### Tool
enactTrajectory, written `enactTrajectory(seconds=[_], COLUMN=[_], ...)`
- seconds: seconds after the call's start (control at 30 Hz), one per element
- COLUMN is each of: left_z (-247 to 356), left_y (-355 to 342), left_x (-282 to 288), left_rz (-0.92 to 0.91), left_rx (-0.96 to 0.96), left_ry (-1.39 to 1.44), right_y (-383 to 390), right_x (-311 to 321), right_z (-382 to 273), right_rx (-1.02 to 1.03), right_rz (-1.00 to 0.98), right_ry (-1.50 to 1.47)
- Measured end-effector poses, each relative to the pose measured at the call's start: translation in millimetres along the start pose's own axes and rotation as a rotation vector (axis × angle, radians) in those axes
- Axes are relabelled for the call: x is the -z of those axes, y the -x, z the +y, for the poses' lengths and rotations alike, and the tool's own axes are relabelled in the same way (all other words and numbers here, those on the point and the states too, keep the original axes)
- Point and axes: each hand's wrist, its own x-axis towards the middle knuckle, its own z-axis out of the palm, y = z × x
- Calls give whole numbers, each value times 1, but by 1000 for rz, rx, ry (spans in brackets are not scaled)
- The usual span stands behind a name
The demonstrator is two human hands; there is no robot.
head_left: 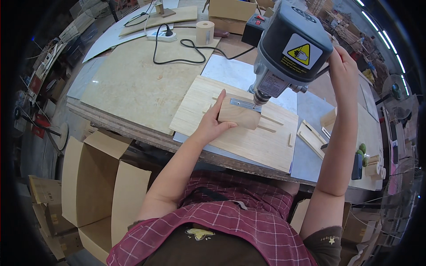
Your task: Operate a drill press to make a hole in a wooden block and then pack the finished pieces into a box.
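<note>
Head view: on the counter (142, 88), a drill press (293, 40) is set over a pale board (195, 106). Beneath its chuck (262, 97), a wooden block (238, 119) topped by a metal strip (243, 104) is clasped by spread left hand (208, 126) fingers. Right hand (344, 66) fingers are curled beside the housing; closure cannot be told. Twisting could be caused by a loose clasp. The bit tip is obscured.

Woodworking shop | drill press (295, 48) stands over a wooden block (239, 117) and a slotted pale board (266, 153) | left of the drill press, a power strip (161, 36) feeds cables across a worktable (120, 84) | behind it, a cardboard box (230, 15) | to its right, strip lights (377, 29) glow overhead
</note>
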Motion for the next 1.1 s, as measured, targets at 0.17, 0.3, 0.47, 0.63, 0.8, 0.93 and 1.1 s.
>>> enactTrajectory(seconds=[0.17, 0.3, 0.47, 0.63, 0.8, 0.93, 1.1], left_z=[-7, -14, -14, -13, -17, -17, -13], left_y=[-6, -11, -12, -11, -18, -17, -14], left_x=[-15, -23, -26, -25, -26, -26, -27], left_rz=[-31, -45, -59, -71, -123, -122, -136], left_rx=[-9, -31, -31, -22, -6, -26, -36], left_ry=[9, -69, -34, 22, -23, -4, 10], right_y=[-15, -16, -16, -13, -8, -2, 4], right_x=[-9, -11, -9, -7, -7, -4, 1], right_z=[7, 8, 13, 9, 7, 0, 2], right_rx=[-112, -87, -99, -94, -37, -45, 30], right_rz=[-36, -23, -59, -80, -25, -36, -17], right_ry=[-26, -41, -40, -62, -116, -112, -109])
